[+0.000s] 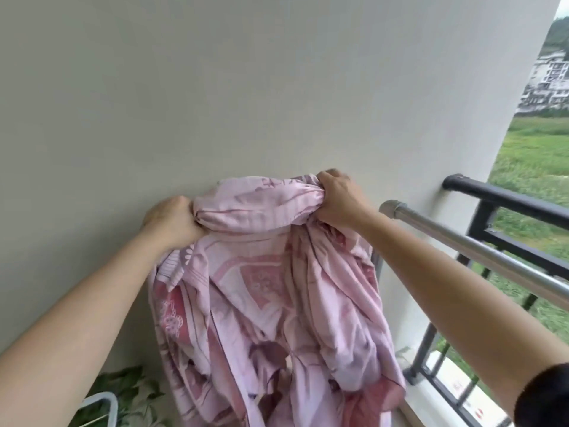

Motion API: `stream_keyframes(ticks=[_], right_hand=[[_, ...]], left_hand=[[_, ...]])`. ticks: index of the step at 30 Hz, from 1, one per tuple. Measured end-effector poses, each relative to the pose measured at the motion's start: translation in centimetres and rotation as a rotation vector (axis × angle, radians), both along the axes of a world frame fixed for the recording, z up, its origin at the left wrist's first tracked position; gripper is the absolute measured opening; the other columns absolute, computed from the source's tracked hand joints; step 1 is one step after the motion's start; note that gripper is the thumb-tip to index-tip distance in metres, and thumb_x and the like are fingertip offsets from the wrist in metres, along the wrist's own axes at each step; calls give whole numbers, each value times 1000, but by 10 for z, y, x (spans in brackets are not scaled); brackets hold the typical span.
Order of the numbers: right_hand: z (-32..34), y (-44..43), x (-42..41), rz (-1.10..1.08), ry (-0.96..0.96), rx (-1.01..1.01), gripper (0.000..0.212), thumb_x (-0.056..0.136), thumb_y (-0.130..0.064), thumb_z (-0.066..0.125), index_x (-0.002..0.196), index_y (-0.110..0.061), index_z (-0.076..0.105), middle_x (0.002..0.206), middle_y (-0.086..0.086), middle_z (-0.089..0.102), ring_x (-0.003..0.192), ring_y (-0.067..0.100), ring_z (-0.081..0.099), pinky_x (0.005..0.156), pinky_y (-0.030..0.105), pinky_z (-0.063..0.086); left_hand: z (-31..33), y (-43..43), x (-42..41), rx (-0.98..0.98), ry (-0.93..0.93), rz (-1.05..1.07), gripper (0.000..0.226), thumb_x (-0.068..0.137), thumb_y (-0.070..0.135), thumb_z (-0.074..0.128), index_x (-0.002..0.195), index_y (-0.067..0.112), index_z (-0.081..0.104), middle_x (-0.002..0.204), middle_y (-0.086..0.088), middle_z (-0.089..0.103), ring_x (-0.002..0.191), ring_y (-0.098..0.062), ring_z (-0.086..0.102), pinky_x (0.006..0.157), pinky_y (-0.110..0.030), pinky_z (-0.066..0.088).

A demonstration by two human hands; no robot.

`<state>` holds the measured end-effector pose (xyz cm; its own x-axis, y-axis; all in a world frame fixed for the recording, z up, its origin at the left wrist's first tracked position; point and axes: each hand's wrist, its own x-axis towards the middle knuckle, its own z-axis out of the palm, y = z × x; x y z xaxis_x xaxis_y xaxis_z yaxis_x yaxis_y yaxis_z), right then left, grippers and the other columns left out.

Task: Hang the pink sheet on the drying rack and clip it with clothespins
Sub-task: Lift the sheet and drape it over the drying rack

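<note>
The pink patterned sheet (264, 291) hangs bunched in front of me, held up against a plain wall. My left hand (172, 220) grips a gathered fistful of its top edge on the left. My right hand (338, 198) grips another bunch on the right, slightly higher. A short stretch of cloth runs taut between the two fists, and the rest falls in folds below. A silver metal rod (480, 251) of the drying rack runs from beside my right hand toward the lower right. No clothespins are in view.
A black balcony railing (517, 201) stands behind the silver rod, with grass and buildings beyond. A green leafy plant (123, 389) and a grey rounded frame (101, 402) sit at the lower left by the wall (215, 87).
</note>
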<state>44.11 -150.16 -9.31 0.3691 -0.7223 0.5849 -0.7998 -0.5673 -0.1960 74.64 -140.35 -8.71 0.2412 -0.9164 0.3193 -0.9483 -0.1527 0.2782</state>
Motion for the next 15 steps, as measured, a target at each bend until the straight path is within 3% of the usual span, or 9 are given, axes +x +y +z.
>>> stream_keyframes(ticks=[2,4,5,7,9,12,14,15], right_hand=[[6,-2,6,0,-84,186,18,72,-21,65,74,-19,47,77,5,61,78,36,59,59,31,36],[7,3,10,36,-226,271,24,74,-20,66,67,-22,43,66,-4,55,72,32,57,56,30,32],[6,5,12,62,-309,296,22,74,-23,66,66,-22,45,65,-6,56,70,28,56,54,31,35],[9,12,18,120,-462,364,13,72,-29,65,73,-18,57,71,-4,65,73,24,63,58,32,50],[14,20,24,188,-562,446,29,68,-33,62,89,-14,67,86,0,74,86,23,70,75,40,59],[13,29,32,285,-522,508,42,65,-34,60,101,-14,70,97,-2,76,95,20,71,86,43,58],[6,30,27,302,-407,504,29,70,-25,64,96,-11,67,94,0,74,89,18,69,84,46,57],[2,29,20,305,-354,500,25,73,-19,68,94,-8,64,92,1,72,85,17,66,84,47,56]], left_hand=[[-2,-2,0,-60,314,-129,35,66,32,81,97,18,74,99,-13,74,97,-26,68,73,-26,44],[-11,4,-7,-11,705,-258,52,67,6,86,111,26,67,99,6,72,100,-11,66,76,-18,46],[-18,7,-13,42,855,-310,62,64,5,87,114,29,60,97,14,70,97,-5,66,76,-15,47],[-40,8,-26,141,979,-376,62,57,16,92,112,25,63,99,12,73,95,-3,69,86,-20,51],[-65,9,-42,277,1026,-376,63,53,23,94,110,22,67,104,7,74,100,-7,69,93,-26,49],[-95,6,-64,487,1008,-384,66,47,24,98,106,25,67,102,15,73,99,-2,67,73,-11,51],[-103,-3,-66,437,776,-320,65,52,21,96,107,28,63,101,21,68,96,5,64,73,-8,47],[-102,-9,-62,340,622,-256,57,60,19,91,110,28,64,103,17,67,99,0,63,76,-13,46]])
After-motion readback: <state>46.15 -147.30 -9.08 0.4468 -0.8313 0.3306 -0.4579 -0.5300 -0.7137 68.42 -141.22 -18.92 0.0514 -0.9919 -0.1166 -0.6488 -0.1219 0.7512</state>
